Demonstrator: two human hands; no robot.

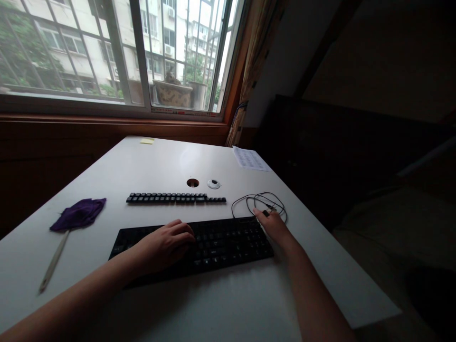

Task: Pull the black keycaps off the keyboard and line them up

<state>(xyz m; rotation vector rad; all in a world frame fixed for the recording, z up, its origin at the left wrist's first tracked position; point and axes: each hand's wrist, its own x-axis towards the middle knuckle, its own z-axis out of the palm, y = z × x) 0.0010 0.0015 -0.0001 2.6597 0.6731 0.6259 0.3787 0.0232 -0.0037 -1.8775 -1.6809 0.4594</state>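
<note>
A black keyboard (228, 244) lies slightly askew on the white table. My left hand (171, 242) rests over its left-middle keys, fingers bent and close together; the thumb and whatever lies under the fingertips are hidden. At the keyboard's upper right corner is my right hand (274, 225), its thumb and forefinger closed on a small black piece (265, 213) that looks like a keycap. A thin black cable (261, 195) lies coiled just behind that hand. Beyond the keyboard, loose black keycaps (167, 198) are lined up in two rows.
On the left lies a brush-like tool with a pale handle (53, 263) and a purple cloth (79, 213) at its head. A round cable hole (193, 183) and its white cover (213, 184) are farther back. Printed paper (251, 159) and a yellow note (147, 141) lie near the far edge.
</note>
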